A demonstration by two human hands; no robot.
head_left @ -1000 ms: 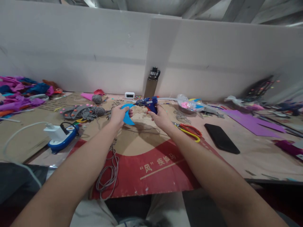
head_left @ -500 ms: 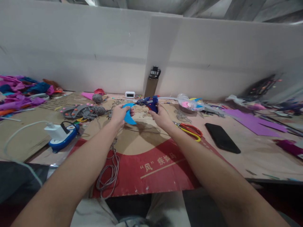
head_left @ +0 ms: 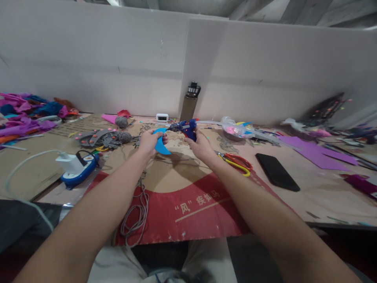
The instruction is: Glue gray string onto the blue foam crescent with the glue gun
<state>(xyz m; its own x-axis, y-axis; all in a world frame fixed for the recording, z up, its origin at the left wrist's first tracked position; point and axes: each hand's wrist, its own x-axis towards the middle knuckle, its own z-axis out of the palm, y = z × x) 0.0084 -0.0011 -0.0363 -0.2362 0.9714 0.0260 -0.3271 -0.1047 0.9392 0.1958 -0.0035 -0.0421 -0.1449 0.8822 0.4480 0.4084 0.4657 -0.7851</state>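
Over the cardboard sheet (head_left: 165, 182), my left hand (head_left: 149, 142) pinches a curved, crescent-like blue piece (head_left: 161, 146) that looks like felt or foam sheet. My right hand (head_left: 201, 144) is wrapped round the handle of a blue hot glue gun (head_left: 188, 126). The gun's nozzle points left and meets or nearly meets the top edge of the blue piece; I cannot tell whether they touch. A long translucent glue stick (head_left: 209, 123) runs out of the gun's back to the right. Scissors (head_left: 235, 162) with red and yellow handles lie beside my right wrist.
Grey cord (head_left: 137, 216) lies coiled on the cardboard's red part. A blue power strip (head_left: 79, 175) with a white plug stands left, near grey yarn pieces (head_left: 103, 138). A black phone (head_left: 277, 171) and purple sheets (head_left: 318, 153) lie right. A bottle (head_left: 189, 104) stands at the back.
Almost nothing differs. Both hands keep their holds on the blue piece and the glue gun, and the view has shifted very slightly.
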